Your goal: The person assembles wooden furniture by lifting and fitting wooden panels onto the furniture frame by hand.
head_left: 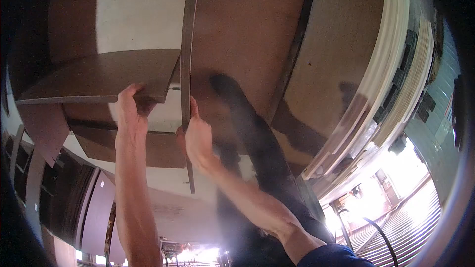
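A brown wooden shelf board (99,76) lies flat inside a cabinet, in front of a pale back panel (138,10). My left hand (131,113) grips the shelf's near right corner, fingers curled over its edge. An upright brown panel (187,59) stands edge-on just right of the shelf. My right hand (197,138) holds the lower part of that panel's front edge, thumb pointing up along it. A glossy brown side face (242,34) spreads to the right and reflects my arm as a dark shadow.
A second brown shelf (153,151) sits below the first. Stacked pale and brown boards (396,69) lean at the right. Dark cabinet units (54,188) stand at the lower left. Bright light floods a corrugated wall (401,227) and black cables (376,227) at the lower right.
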